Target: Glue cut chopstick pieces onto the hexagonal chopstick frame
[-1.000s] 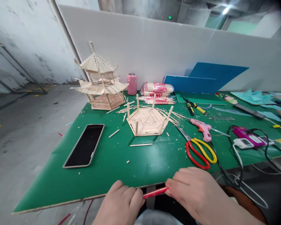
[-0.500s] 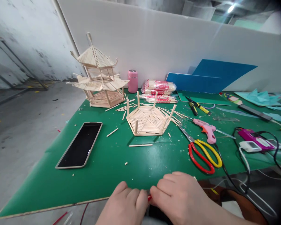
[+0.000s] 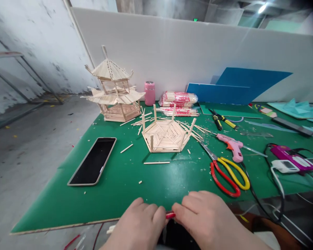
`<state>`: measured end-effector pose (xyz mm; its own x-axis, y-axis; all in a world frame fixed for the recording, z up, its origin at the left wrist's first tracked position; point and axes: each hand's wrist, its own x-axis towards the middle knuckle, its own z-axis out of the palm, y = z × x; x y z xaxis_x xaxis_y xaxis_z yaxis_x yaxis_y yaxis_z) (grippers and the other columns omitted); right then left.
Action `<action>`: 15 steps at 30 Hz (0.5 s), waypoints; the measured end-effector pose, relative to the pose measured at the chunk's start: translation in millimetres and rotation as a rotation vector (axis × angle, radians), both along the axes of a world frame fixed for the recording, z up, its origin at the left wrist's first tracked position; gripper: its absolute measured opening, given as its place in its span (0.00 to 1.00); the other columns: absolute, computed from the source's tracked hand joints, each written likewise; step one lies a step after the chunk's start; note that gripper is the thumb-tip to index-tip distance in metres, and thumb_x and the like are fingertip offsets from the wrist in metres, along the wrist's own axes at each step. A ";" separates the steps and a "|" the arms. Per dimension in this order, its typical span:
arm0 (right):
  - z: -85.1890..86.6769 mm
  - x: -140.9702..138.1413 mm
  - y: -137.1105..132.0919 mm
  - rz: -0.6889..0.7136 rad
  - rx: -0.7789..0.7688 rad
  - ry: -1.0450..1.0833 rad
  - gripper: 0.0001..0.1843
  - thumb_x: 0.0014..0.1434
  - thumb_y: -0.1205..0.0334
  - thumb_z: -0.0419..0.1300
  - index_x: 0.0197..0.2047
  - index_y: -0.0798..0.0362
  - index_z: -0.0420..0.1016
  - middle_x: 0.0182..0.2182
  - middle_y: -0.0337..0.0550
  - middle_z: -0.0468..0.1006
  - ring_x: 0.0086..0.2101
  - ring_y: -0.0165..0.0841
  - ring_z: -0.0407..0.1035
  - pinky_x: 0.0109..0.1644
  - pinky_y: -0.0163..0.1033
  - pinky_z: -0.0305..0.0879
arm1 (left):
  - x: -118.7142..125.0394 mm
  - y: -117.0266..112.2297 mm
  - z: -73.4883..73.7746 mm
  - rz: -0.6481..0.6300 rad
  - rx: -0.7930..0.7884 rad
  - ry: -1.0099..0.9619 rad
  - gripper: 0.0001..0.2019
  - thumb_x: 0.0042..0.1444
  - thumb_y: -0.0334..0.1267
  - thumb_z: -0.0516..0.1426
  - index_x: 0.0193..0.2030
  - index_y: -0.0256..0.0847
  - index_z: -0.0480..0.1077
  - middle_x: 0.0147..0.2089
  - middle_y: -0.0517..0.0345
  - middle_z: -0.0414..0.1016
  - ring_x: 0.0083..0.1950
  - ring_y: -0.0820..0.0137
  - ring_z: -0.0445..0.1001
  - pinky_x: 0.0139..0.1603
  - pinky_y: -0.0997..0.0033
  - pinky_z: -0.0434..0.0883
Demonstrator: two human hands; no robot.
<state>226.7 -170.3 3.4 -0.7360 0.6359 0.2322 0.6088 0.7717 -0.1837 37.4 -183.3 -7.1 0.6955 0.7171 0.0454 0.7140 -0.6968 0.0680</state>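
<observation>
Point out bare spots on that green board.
Bare board lies between the phone, the hexagonal stick base, and the left hand and right hand pinching a red stick. Crowded: loose sticks behind the base; scissors, glue gun, cables on the right.

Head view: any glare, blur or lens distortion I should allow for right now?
Head view: the ceiling lamp flares top right, with streaks across the white board; a soft sheen lies on the green mat near the scissors; straight edges bow toward the frame's borders and the top right corner darkens; the left hand and right hand, pinching a red piece, show little blur.
</observation>
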 end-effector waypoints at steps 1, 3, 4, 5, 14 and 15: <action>-2.6 0.2 -0.7 -0.010 0.008 0.015 0.08 0.58 0.67 0.50 0.29 0.53 0.66 0.22 0.37 0.68 0.22 0.30 0.58 0.24 0.37 0.44 | 7.7 2.4 -0.6 -0.013 -0.004 -0.003 0.07 0.51 0.25 0.49 0.27 0.40 0.62 0.25 0.60 0.72 0.22 0.70 0.66 0.24 0.71 0.61; -7.0 4.8 0.1 -0.028 -0.003 0.029 0.09 0.59 0.67 0.49 0.29 0.53 0.66 0.22 0.38 0.69 0.22 0.30 0.58 0.25 0.37 0.45 | 17.6 7.7 1.1 -0.033 0.005 -0.022 0.07 0.51 0.26 0.50 0.26 0.40 0.63 0.25 0.60 0.72 0.22 0.70 0.67 0.25 0.70 0.62; -8.8 9.6 1.4 -0.036 -0.012 0.038 0.09 0.59 0.68 0.48 0.29 0.53 0.67 0.22 0.38 0.69 0.23 0.30 0.59 0.25 0.37 0.46 | 18.6 10.2 3.5 -0.021 0.032 -0.044 0.06 0.53 0.28 0.50 0.27 0.40 0.64 0.26 0.60 0.72 0.24 0.70 0.68 0.27 0.69 0.63; -10.3 15.6 3.2 -0.045 -0.020 0.053 0.10 0.59 0.68 0.48 0.30 0.53 0.67 0.23 0.38 0.69 0.23 0.30 0.59 0.25 0.37 0.47 | 16.7 12.2 6.7 -0.001 0.063 -0.066 0.05 0.54 0.31 0.50 0.29 0.40 0.65 0.27 0.60 0.73 0.26 0.68 0.69 0.30 0.68 0.65; -7.0 47.9 24.0 -0.112 -0.103 0.200 0.12 0.61 0.66 0.47 0.34 0.53 0.72 0.23 0.40 0.70 0.25 0.30 0.63 0.27 0.34 0.55 | -26.9 23.9 28.9 0.111 0.144 -0.272 0.13 0.61 0.33 0.41 0.35 0.44 0.66 0.29 0.62 0.74 0.28 0.74 0.71 0.29 0.77 0.67; -5.3 47.1 27.2 -0.112 -0.098 0.205 0.12 0.61 0.66 0.48 0.35 0.52 0.72 0.23 0.40 0.70 0.25 0.30 0.63 0.27 0.34 0.56 | -29.4 26.6 29.0 0.099 0.129 -0.279 0.14 0.61 0.34 0.41 0.33 0.44 0.66 0.28 0.63 0.74 0.27 0.74 0.71 0.28 0.77 0.67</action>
